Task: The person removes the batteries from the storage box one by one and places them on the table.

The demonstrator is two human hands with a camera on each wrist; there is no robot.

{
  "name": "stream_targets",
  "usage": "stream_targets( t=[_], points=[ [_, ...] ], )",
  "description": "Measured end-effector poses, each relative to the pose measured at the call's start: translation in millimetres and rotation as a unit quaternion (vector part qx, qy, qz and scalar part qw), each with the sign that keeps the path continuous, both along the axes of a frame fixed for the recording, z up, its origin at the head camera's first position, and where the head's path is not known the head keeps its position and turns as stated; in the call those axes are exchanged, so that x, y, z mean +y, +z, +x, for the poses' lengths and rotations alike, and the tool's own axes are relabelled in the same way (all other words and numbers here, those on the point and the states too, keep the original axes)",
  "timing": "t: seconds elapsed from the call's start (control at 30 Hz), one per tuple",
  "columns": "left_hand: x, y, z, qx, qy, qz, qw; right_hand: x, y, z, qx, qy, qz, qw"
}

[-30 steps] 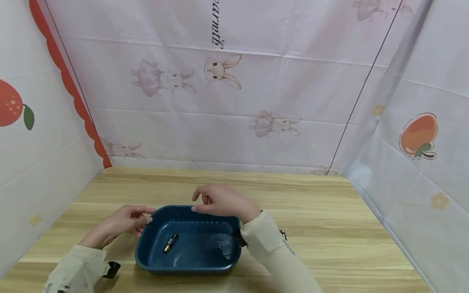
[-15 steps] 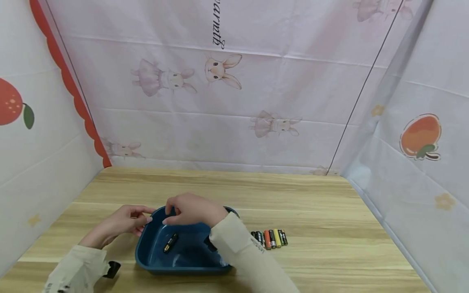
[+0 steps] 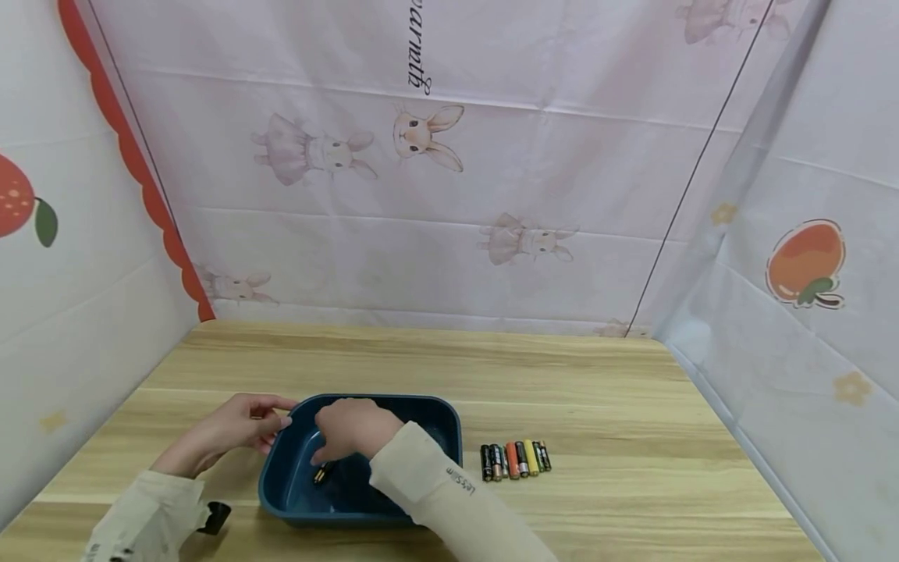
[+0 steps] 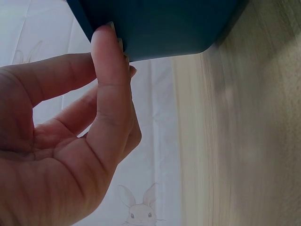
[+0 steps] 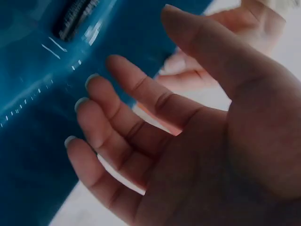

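Observation:
A dark blue plastic basin (image 3: 358,517) with rounded corners stands on the wooden table. My left hand (image 3: 235,425) grips its left rim near the back corner, thumb at the edge and fingers against the outer wall (image 4: 164,33). Reaching down inside the basin is my right hand (image 3: 358,428), its fingers loosely bent and apart, holding nothing. One black battery with a gold end (image 3: 321,474) lies on the basin floor just below that hand, partly hidden by it. The right wrist view shows the same battery (image 5: 75,16) beyond the fingertips.
To the right of the basin, several batteries (image 3: 514,460) in black, orange and yellow lie side by side in a row on the table (image 3: 597,406). Printed cloth walls (image 3: 421,273) enclose the back and both sides.
My right hand has moved left and down from above the basin's back rim into it, over the battery. Its arm has uncovered the row of batteries. The left hand has stayed put.

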State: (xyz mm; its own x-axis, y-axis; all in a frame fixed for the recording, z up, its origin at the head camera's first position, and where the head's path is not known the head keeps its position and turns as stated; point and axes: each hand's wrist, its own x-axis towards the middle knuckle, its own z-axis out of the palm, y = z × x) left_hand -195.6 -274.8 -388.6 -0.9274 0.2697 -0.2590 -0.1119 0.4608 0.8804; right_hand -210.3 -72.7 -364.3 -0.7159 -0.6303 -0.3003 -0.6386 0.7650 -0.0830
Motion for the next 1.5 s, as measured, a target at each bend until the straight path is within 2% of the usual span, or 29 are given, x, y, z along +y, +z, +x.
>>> stream_targets(
  t=[0.2, 0.57, 0.73, 0.93, 1.27, 1.5],
  points=[
    [0, -1.9, -0.2, 0.002, 0.001, -0.005, 1.0, -12, -12.6, 6.1, 0.012, -0.05, 0.049, 0.997],
    [0, -3.6, -1.3, 0.006, 0.004, -0.006, 1.0, -23, -19.7, 10.2, 0.032, -0.065, 0.089, 0.993],
    [0, -3.6, -1.2, 0.008, 0.007, -0.012, 0.9999, -28, -18.5, 13.5, 0.047, -0.1, 0.134, 0.985],
    [-1, -4.4, -2.3, 0.006, 0.005, -0.014, 0.9999, -32, -18.5, 16.2, 0.034, -0.132, 0.17, 0.976],
    [-1, -6.0, -3.5, 0.011, -0.003, -0.013, 0.9998, -34, -22.1, 16.2, 0.025, -0.132, 0.163, 0.977],
    [-2, -4.7, -3.6, 0.008, -0.006, -0.014, 0.9999, -26, -22.0, 12.6, 0.03, -0.086, 0.123, 0.988]
  ],
)
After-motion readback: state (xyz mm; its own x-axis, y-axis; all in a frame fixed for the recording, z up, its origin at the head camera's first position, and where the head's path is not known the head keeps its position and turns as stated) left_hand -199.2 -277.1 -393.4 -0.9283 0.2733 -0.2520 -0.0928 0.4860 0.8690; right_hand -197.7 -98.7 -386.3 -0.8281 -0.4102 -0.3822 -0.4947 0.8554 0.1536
